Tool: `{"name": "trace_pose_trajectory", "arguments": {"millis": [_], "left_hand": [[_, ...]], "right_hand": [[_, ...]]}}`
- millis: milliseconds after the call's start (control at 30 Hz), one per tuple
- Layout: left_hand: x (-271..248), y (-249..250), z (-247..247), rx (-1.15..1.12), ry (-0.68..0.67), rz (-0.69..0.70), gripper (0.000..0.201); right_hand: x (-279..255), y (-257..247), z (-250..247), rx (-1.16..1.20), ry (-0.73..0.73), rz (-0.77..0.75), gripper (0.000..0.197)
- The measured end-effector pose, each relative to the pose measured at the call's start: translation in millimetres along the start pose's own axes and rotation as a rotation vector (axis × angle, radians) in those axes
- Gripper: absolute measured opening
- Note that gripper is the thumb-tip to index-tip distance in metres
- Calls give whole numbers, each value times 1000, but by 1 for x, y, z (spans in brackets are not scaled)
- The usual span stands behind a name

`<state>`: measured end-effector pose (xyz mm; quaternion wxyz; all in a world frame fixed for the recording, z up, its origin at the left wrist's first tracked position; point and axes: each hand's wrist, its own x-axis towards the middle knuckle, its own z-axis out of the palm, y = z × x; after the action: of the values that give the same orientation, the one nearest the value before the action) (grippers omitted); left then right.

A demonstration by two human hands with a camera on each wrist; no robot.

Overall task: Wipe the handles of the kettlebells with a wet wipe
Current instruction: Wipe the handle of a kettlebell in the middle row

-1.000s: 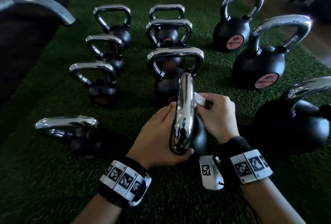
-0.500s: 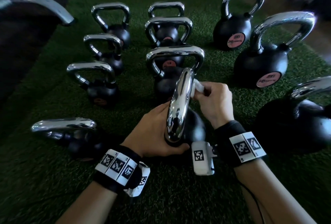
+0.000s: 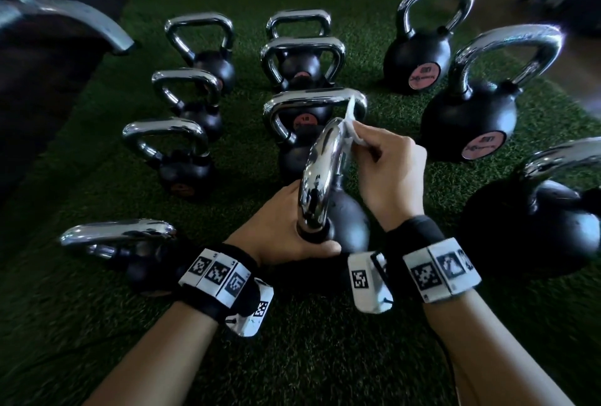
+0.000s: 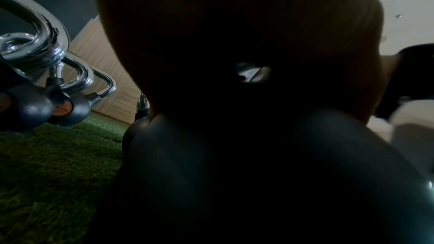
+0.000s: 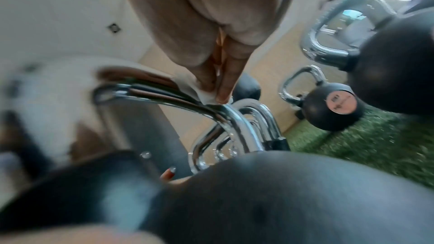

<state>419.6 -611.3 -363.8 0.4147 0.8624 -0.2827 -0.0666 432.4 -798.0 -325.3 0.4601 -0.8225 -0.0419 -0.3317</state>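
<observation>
A black kettlebell (image 3: 349, 220) with a chrome handle (image 3: 320, 175) stands on the green turf just in front of me. My left hand (image 3: 286, 230) grips the near base of that handle, thumb wrapped below it. My right hand (image 3: 387, 165) pinches a white wet wipe (image 3: 349, 127) and holds it against the far top of the handle. In the right wrist view the fingertips (image 5: 223, 94) press the wipe (image 5: 199, 92) onto the chrome bar (image 5: 164, 97). The left wrist view is mostly dark, filled by my palm and the black ball (image 4: 258, 173).
Several more black kettlebells with chrome handles stand in rows on the turf (image 3: 97, 324): small ones (image 3: 182, 175) to the left, one (image 3: 312, 106) directly behind, large ones (image 3: 471, 113) to the right, one toppled (image 3: 130, 243) at near left. A dark bench (image 3: 48, 58) sits at far left.
My right hand has slid the wipe along the handle away from me, up to its far top. The left hand has kept its grip at the handle's near base.
</observation>
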Motion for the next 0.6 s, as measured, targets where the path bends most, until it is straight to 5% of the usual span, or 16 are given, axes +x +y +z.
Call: {"name": "trace_pose_trajectory", "arguments": {"millis": [167,367,600], "left_hand": [[8,-7,-2,-28,-57,-31,83],[13,-10,-2,-93,-58,-60,96],[15,-15,-1,-161,-45,-97,59]], "right_hand": [[-39,-23,-11,-9,23,-230,39],[-19,-29,-10,22,-5,-216,41],[-80,-52,-12,-10,9,-210,40]]}}
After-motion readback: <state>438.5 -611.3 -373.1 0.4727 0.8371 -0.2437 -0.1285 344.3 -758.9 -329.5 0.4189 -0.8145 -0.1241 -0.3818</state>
